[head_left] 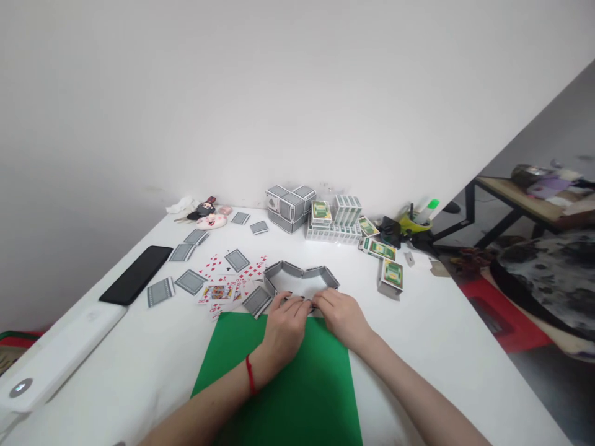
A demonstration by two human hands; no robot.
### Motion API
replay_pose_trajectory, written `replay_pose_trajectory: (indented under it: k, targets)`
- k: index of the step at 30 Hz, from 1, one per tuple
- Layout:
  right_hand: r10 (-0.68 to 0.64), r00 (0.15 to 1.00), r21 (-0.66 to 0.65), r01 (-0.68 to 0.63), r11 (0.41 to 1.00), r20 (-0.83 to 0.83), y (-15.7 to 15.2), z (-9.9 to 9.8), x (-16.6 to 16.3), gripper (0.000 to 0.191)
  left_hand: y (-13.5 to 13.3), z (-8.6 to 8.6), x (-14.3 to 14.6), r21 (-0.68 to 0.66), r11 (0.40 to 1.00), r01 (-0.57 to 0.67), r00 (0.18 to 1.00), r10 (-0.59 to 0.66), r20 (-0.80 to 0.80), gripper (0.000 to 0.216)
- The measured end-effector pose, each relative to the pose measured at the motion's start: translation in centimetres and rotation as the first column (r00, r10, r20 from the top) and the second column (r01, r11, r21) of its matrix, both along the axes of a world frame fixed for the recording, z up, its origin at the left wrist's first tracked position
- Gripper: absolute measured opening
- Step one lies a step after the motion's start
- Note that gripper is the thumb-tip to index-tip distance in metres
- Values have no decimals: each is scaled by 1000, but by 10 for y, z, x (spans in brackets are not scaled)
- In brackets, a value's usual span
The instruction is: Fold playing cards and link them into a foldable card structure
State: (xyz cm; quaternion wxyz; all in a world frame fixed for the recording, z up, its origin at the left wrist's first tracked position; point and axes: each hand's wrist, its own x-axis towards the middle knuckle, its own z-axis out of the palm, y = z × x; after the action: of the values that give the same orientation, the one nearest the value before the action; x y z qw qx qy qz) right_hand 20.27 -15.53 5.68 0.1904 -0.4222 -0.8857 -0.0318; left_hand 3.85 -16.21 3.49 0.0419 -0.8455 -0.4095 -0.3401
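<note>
Ring [321,272] could buckle at six o'clock if pressed unevenly; left hand [286,319] and right hand [342,314] seem to pinch its edge there.

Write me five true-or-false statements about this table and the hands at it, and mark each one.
1. The left hand and right hand are both at the near side of the card frame. True.
2. The red band circles the right wrist. False: it is on the left wrist.
3. The green sheet lies on the near side of the card frame. True.
4. The phone rests on the green sheet. False: it lies on the table, near its left edge.
5. Loose cards lie left of the card frame. True.
</note>
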Motion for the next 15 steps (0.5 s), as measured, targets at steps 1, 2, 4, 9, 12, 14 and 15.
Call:
replay_pose_trajectory:
  k: [1, 2, 4, 9, 12, 14, 15]
  targets:
    - [-4, 1000, 5, 3, 1000, 30, 0, 1, -1, 24, 0, 0, 1, -5, 1000, 2, 1000, -2, 4, 22]
    - [-6, 998, 9, 5, 1000, 58, 0, 2, -1, 24, 0, 1, 2, -13, 1000, 4, 1000, -4, 8, 22]
    - [-9, 995, 14, 8, 1000, 104, 0, 3, -3, 23, 1, 1, 3, -36, 999, 7, 1000, -6, 13, 22]
    - [-25, 991, -1, 25, 1000, 128, 5, 6, -3, 20, 3, 3, 4, -84, 996, -10, 1000, 12, 17, 27]
    - [-16, 997, -92, 23, 995, 75, 5, 8, 1, 18, 4, 10, -1, -129, 991, 30, 999, -31, -11, 25]
    - [-35, 999, -177, 35, 984, 0, 2, 9, 4, 18, 6, 18, -7, -184, 982, 53, 997, -61, -38, 19]
    - [-66, 997, -214, 56, 975, -43, 0, 8, 5, 18, 8, 23, -11, -219, 974, 54, 997, -67, -50, 17]
